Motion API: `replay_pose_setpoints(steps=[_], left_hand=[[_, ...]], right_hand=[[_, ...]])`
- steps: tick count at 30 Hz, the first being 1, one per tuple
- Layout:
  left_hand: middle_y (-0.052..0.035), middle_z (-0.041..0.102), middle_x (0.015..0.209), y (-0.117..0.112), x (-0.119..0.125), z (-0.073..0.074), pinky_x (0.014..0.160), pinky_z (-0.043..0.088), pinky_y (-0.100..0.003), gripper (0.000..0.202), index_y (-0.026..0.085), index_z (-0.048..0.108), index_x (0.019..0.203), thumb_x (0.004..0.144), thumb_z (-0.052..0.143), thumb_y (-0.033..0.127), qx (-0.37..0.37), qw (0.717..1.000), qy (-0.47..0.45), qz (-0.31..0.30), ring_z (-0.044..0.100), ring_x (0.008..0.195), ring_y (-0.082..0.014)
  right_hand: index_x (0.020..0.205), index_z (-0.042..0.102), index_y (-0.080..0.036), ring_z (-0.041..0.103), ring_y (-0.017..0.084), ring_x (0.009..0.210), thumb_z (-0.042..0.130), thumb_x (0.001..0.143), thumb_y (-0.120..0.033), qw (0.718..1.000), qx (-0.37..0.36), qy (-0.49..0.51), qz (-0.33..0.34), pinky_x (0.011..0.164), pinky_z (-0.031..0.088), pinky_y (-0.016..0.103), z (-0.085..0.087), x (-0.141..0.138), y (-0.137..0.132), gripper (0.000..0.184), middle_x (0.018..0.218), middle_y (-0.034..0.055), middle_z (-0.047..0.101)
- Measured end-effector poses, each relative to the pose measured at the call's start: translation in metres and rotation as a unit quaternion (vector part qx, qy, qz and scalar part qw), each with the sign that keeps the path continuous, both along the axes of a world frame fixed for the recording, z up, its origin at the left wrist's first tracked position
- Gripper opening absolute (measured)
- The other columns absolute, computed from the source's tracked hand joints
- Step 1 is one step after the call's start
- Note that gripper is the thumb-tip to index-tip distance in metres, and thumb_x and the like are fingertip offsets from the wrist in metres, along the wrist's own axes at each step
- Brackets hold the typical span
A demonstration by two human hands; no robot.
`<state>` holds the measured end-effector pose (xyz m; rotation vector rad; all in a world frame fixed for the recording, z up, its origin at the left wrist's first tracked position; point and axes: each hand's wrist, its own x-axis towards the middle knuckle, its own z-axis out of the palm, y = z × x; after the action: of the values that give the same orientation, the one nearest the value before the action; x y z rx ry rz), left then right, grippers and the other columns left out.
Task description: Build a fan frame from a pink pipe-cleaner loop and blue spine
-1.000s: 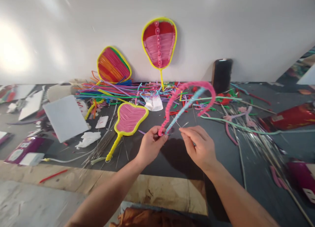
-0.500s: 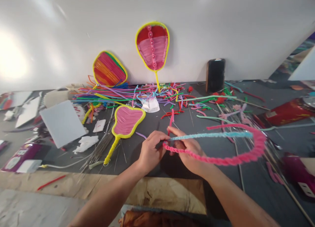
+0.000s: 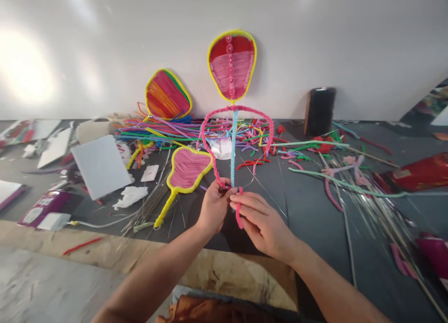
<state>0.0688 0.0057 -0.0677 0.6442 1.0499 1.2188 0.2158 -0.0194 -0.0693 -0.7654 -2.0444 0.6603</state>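
Note:
A hoop-shaped frame (image 3: pixel 206 149) wrapped in pink pipe cleaner stands upright above my hands. A light-blue wrapped rib (image 3: pixel 233 150) runs down its middle. My left hand (image 3: pixel 214 210) pinches the frame's lower left end, by the foot of the rib. With thumb and fingers closed, my right hand (image 3: pixel 266 225) grips a loose pink pipe cleaner (image 3: pixel 238 214) that hangs at this joint. On the frame's right side the pink wrapping ends and thin bare wire curves down toward the hands. The fingers hide the joint itself.
Yellow-rimmed fans stand against the white wall, and a smaller pink fan (image 3: pixel 192 170) lies left of my hands. Behind are piled pipe cleaners (image 3: pixel 157 131) and a phone (image 3: pixel 320 112). Loose wires, a white card (image 3: pixel 101 166) and a red can (image 3: pixel 416 172) lie around.
The frame has swung from pointing right to standing upright. My right hand has come out from beneath it to the right side, holding the loose pink end, which now hangs downward.

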Motion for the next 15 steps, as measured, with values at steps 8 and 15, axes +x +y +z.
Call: replay_pose_setpoints(steps=[8, 15], left_hand=[[0.0009, 0.064, 0.071, -0.0016, -0.0025, 0.0029, 0.061, 0.05, -0.022, 0.037, 0.015, 0.053, 0.083, 0.062, 0.081, 0.026, -0.033, 0.996, -0.075, -0.038, 0.061, 0.064, -0.0102], [0.0039, 0.06, 0.071, -0.0032, 0.0003, -0.0029, 0.068, 0.055, -0.027, 0.035, 0.016, 0.053, 0.081, 0.062, 0.08, 0.029, 0.008, 0.999, -0.011, -0.04, 0.062, 0.067, -0.0105]], right_hand=[[0.093, 0.059, -0.023, 0.066, 0.02, 0.093, 0.057, 0.086, -0.012, 0.986, -0.046, 0.117, -0.106, 0.081, 0.057, 0.038, 0.0015, -0.002, -0.001, 0.013, 0.102, 0.0075, 0.07], [0.097, 0.06, -0.022, 0.069, 0.015, 0.07, 0.061, 0.086, -0.026, 0.923, -0.209, 0.225, -0.23, 0.061, 0.059, 0.027, -0.0007, 0.0033, 0.0034, 0.012, 0.092, 0.0047, 0.072]])
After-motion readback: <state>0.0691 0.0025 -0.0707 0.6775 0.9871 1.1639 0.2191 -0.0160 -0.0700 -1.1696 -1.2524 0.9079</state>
